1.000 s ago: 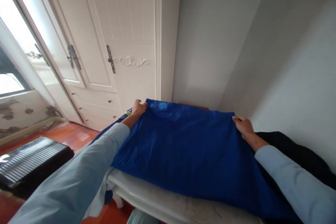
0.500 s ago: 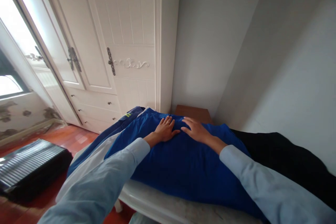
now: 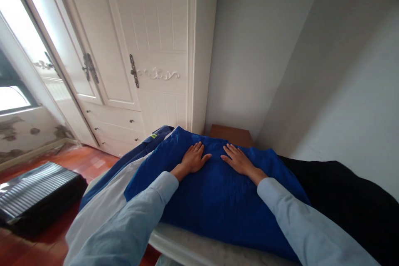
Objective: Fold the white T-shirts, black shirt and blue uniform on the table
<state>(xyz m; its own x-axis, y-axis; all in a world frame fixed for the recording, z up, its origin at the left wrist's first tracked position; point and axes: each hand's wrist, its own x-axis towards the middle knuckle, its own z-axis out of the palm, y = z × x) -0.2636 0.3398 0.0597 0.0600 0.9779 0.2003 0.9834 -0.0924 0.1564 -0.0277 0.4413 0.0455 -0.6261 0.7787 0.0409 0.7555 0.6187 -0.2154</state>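
Spread over the table is a blue cloth garment, lightly wrinkled near its far edge. My left hand lies flat on it, fingers stretched away from me, a ring on one finger. To the right, my right hand also rests palm down on the blue cloth with its fingers spread. Neither hand grips the fabric. Beside the garment on the left are a white cloth and a dark blue garment with a yellow-green strip. Black cloth lies at the right.
A white wardrobe with drawers stands behind the table on the left. Between it and the grey wall shows a brown wooden piece of furniture. A black ribbed suitcase lies on the red wooden floor.
My right hand has come down flat on the cloth and shifted slightly right, away from my left hand. The far edge of the blue garment looks a little flatter.
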